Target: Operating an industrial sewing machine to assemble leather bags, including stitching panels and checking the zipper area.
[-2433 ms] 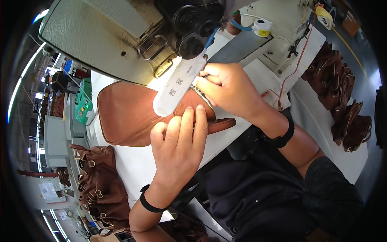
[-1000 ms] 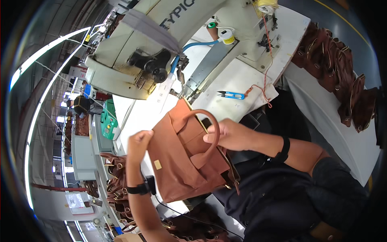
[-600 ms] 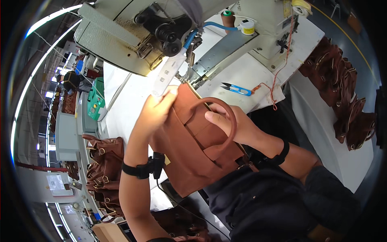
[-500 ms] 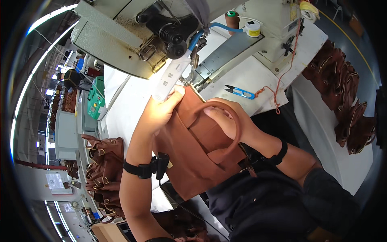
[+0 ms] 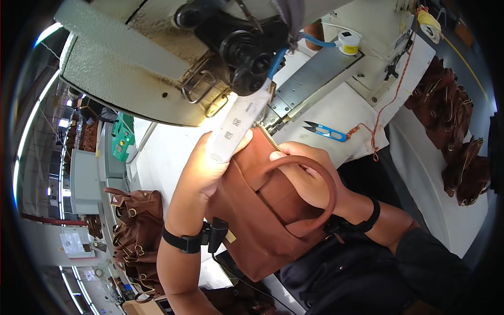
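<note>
A brown leather handbag (image 5: 262,226) lies tilted in front of me, its upper corner at the working end of a sewing machine (image 5: 131,52). Brass zipper teeth (image 5: 271,139) run along the bag's top edge. My left hand (image 5: 202,165) grips the bag's left side near that corner, thumb on the leather; its other fingers are hidden. Through the loop of the bag's round handle (image 5: 329,184) reaches my right hand (image 5: 310,176), pinching the zipper edge between thumb and fingers. A white lamp bar (image 5: 236,128) hangs over the left hand, partly covering it and the stitching spot.
Blue thread snips (image 5: 325,132) lie on the white table right of the bag, tied to an orange cord (image 5: 386,107). Finished brown bags are piled on the left (image 5: 137,220) and right (image 5: 446,115). A green box (image 5: 123,137) stands at far left.
My right hand has shifted up to the zipper edge, and more zipper teeth show. My left hand keeps its grip on the bag. The whole view has moved closer to the machine head.
</note>
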A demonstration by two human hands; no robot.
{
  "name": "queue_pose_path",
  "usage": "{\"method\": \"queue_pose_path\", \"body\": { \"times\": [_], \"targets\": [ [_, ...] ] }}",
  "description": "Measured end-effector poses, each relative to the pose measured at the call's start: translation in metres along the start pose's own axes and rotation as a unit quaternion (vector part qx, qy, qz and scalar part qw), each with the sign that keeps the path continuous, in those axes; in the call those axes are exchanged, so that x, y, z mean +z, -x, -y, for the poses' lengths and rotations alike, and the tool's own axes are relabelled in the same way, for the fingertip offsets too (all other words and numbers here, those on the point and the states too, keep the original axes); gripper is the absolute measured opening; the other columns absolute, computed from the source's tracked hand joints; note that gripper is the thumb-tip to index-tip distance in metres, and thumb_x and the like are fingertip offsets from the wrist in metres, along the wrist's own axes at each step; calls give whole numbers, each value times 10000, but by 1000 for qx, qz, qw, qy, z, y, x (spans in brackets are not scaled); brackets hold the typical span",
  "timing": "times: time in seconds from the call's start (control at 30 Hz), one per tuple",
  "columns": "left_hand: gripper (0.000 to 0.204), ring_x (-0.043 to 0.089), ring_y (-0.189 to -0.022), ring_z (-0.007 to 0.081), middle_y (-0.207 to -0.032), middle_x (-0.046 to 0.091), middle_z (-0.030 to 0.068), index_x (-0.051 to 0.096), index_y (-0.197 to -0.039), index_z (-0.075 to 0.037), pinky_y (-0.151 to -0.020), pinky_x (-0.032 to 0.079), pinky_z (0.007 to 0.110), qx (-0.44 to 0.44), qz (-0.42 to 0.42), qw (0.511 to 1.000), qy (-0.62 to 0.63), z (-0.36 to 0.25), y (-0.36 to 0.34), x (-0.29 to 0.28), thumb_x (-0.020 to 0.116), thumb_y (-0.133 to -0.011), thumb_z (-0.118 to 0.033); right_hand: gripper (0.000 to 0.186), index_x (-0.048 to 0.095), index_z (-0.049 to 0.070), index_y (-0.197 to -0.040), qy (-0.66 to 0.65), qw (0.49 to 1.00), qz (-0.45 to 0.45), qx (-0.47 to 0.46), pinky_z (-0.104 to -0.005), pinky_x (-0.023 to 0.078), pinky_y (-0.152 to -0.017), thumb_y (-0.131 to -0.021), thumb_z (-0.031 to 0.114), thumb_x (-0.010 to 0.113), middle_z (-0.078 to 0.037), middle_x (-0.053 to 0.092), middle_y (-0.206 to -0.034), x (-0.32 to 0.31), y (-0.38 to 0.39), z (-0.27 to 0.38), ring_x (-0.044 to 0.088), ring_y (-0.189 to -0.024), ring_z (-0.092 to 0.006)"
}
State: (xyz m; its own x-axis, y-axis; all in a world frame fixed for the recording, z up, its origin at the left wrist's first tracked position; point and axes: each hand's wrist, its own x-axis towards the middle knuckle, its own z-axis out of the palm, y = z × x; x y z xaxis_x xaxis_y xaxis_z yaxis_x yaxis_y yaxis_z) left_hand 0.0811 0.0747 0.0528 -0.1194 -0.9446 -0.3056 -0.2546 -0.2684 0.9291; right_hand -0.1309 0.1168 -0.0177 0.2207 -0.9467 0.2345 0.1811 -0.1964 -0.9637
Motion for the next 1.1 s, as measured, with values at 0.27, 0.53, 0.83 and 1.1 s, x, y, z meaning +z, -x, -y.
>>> {"method": "queue_pose_path", "body": {
  "times": [0.27, 0.53, 0.83, 1.1],
  "targets": [
    [292, 632, -1013, 86, -1148, 716, 40, 687, -1250, 29, -893, 492, 243, 23, 2, 999, 47, 6, 4, 7, 670, -973, -64, 215, 620, -48, -908, -19, 1000, -5, 12, -270, 396, -624, -1030, 128, 625, -34, 509, -724, 1, -2, -4, 428, -726, -75],
    [122, 659, -918, 129, -968, 743, 48, 739, -1024, 4, -861, 509, 282, 21, -82, 995, 61, 6, 3, 13, 735, -926, -68, 159, 671, -43, -1038, 1, 1000, 19, 11, -287, 470, -660, -1018, 106, 617, -120, 642, -802, -4, -5, -5, 542, -715, -120],
    [136, 655, -951, 137, -984, 733, 56, 737, -1021, -7, -897, 505, 289, 22, -75, 992, 99, 4, -5, 6, 767, -907, -75, 164, 693, -27, -1059, 6, 999, 32, 12, -283, 487, -695, -1015, 111, 614, -119, 668, -830, -5, -9, 0, 590, -758, -118],
    [195, 641, -987, 130, -1027, 717, 35, 730, -1065, -14, -924, 489, 288, 46, -71, 993, 86, -1, 3, 14, 793, -893, -80, 238, 710, -44, -1140, -108, 988, -15, 107, -248, 512, -769, -1021, 147, 633, -37, 731, -949, 4, 11, -1, 612, -874, -60]
  ]
}}
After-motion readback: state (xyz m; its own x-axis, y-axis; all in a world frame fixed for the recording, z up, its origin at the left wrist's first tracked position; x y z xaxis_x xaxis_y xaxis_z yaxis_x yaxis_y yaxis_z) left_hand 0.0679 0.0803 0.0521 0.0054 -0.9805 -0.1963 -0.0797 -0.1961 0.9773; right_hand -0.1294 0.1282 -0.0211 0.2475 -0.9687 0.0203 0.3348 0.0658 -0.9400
